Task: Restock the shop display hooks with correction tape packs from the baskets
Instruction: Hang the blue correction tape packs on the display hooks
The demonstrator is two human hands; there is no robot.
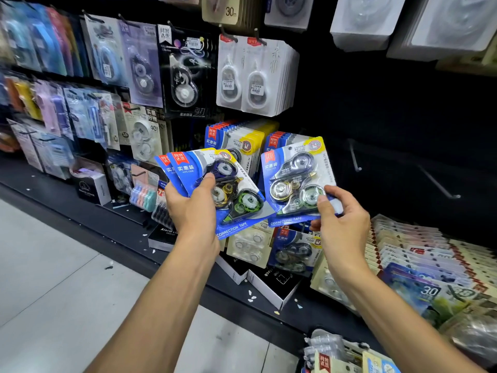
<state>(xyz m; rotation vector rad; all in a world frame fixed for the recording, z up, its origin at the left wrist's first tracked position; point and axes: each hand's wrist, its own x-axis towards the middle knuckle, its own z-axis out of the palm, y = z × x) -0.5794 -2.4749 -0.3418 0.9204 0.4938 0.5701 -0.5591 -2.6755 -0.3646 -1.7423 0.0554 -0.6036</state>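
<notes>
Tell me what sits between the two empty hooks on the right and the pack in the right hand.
Head view: nothing but bare black backboard lies between the empty hooks and the pack pinched by the right hand.

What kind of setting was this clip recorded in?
Most likely a stationery shop aisle. Blister-carded correction tape packs hang in rows on a dark display wall, bare hooks await stock, and each hand, left hand and right hand, holds a blue pack.
</notes>
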